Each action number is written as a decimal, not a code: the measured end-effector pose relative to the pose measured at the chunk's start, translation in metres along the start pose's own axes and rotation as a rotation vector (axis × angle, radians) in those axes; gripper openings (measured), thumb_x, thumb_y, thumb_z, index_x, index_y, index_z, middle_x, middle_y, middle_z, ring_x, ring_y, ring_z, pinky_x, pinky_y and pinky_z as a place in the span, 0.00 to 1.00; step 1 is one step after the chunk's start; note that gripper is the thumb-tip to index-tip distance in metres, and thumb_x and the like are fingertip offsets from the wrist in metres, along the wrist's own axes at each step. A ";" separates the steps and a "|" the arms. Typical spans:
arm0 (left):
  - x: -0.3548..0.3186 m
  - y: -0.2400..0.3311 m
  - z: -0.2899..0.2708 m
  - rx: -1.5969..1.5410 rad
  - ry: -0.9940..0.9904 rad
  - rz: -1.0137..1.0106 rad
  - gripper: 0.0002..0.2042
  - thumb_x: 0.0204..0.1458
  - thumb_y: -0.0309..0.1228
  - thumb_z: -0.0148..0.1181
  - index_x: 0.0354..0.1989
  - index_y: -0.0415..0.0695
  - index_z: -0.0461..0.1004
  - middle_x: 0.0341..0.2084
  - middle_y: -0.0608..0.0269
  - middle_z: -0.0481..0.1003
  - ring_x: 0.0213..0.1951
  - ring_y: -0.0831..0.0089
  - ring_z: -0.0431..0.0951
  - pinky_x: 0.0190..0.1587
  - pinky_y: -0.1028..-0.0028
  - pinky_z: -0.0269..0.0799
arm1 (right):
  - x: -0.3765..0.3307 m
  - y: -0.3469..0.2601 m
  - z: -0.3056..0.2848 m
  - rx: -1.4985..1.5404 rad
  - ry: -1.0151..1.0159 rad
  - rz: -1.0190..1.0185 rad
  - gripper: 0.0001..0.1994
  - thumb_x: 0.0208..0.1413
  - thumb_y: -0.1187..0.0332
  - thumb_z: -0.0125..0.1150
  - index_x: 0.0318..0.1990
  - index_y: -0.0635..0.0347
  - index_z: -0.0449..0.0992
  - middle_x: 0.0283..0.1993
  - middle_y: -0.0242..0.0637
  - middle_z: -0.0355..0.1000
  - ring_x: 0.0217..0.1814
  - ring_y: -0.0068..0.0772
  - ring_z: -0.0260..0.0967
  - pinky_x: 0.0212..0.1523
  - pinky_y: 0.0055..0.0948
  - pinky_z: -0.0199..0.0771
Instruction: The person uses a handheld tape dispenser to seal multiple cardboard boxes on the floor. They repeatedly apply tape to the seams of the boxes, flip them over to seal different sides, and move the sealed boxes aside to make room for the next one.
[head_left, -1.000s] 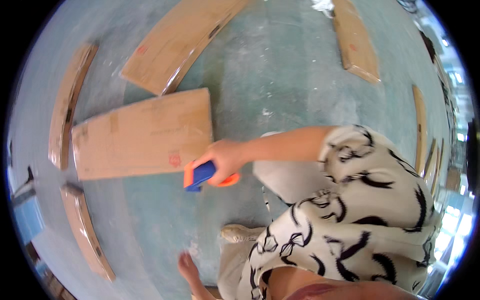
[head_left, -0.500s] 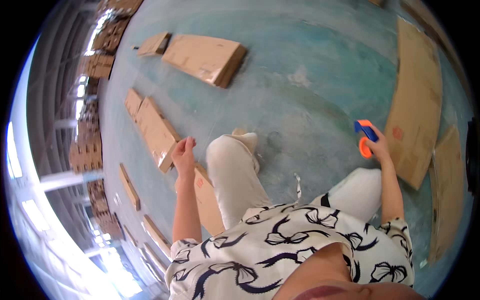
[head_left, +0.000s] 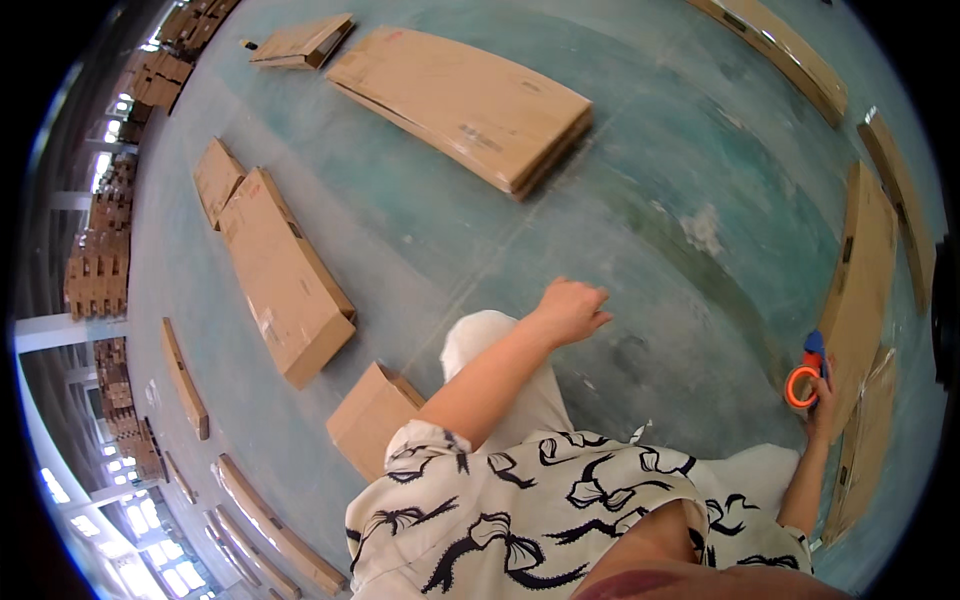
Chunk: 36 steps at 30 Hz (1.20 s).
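In my right hand (head_left: pixel 824 398) is a tape dispenser (head_left: pixel 805 378), with an orange ring and a blue head, held low at the right. Beside it lies a long flat cardboard box (head_left: pixel 862 270), which the dispenser overlaps in view; whether they touch I cannot tell. My left hand (head_left: pixel 574 311) hangs in front of my body over the floor, its fingers curled in and no object showing in them. The palm is turned out of sight.
Ahead lies a large flat carton (head_left: pixel 460 105) on the green-grey floor (head_left: pixel 640 290). At left is a long carton (head_left: pixel 280 275), with a smaller box (head_left: pixel 375 415) near my left leg. Narrow boxes (head_left: pixel 780 55) lie far right. Stacked cartons (head_left: pixel 98 265) stand along the left side.
My left hand has swung rightward across my front. The right hand has moved lower and further right with the tape dispenser. The cartons sit differently in view as I have moved.
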<state>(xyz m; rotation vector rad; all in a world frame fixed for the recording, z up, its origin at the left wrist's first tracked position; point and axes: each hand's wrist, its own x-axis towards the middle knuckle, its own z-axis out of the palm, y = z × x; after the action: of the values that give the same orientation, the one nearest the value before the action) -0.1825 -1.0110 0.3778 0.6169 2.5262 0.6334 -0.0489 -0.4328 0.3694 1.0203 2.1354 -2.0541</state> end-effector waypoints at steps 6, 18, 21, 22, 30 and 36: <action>0.015 -0.102 -0.028 -0.069 -0.085 -0.084 0.15 0.52 0.42 0.57 0.37 0.42 0.75 0.34 0.52 0.78 0.39 0.53 0.78 0.42 0.57 0.71 | -0.028 -0.095 0.250 0.542 0.015 0.205 0.20 0.49 0.66 0.58 0.50 0.61 0.71 0.55 0.39 0.69 0.55 0.41 0.66 0.58 0.47 0.64; 0.014 -0.210 -0.020 -0.280 -0.015 -0.257 0.17 0.53 0.44 0.55 0.37 0.42 0.78 0.39 0.49 0.78 0.44 0.52 0.77 0.46 0.57 0.72 | 0.016 -0.272 0.567 0.008 -0.721 0.013 0.17 0.54 0.57 0.54 0.48 0.53 0.70 0.48 0.34 0.70 0.49 0.33 0.70 0.46 0.45 0.73; -0.018 -0.238 -0.023 -0.435 0.099 -0.374 0.19 0.52 0.46 0.56 0.43 0.44 0.77 0.41 0.51 0.77 0.47 0.53 0.76 0.49 0.59 0.71 | 0.038 -0.261 0.639 -0.027 -0.802 0.144 0.23 0.53 0.52 0.52 0.54 0.51 0.67 0.53 0.37 0.68 0.51 0.37 0.67 0.47 0.45 0.70; -0.026 -0.255 -0.014 -0.501 0.141 -0.393 0.20 0.52 0.46 0.57 0.46 0.45 0.76 0.42 0.51 0.77 0.48 0.53 0.75 0.50 0.60 0.71 | 0.052 -0.257 0.654 -0.033 -0.818 0.170 0.24 0.53 0.51 0.52 0.55 0.52 0.66 0.53 0.38 0.67 0.50 0.37 0.67 0.46 0.44 0.70; -0.218 -0.381 -0.101 -0.507 0.541 -0.946 0.14 0.54 0.38 0.59 0.41 0.39 0.79 0.26 0.66 0.77 0.29 0.78 0.73 0.33 0.74 0.69 | 0.137 -0.240 0.737 -0.152 -0.845 0.255 0.26 0.51 0.55 0.55 0.56 0.56 0.64 0.50 0.47 0.67 0.46 0.43 0.67 0.43 0.43 0.71; -0.329 -0.360 -0.269 -0.317 0.996 -1.176 0.15 0.54 0.38 0.58 0.40 0.37 0.78 0.27 0.63 0.78 0.30 0.77 0.75 0.37 0.75 0.70 | 0.187 -0.216 0.738 -0.071 -0.837 0.230 0.25 0.52 0.59 0.55 0.56 0.61 0.64 0.50 0.46 0.68 0.47 0.43 0.69 0.43 0.42 0.74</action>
<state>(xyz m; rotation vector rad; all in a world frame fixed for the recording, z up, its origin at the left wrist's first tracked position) -0.1733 -1.5526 0.5053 -1.5522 2.8035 0.9115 -0.6039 -0.9968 0.3775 0.2706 1.5505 -1.8078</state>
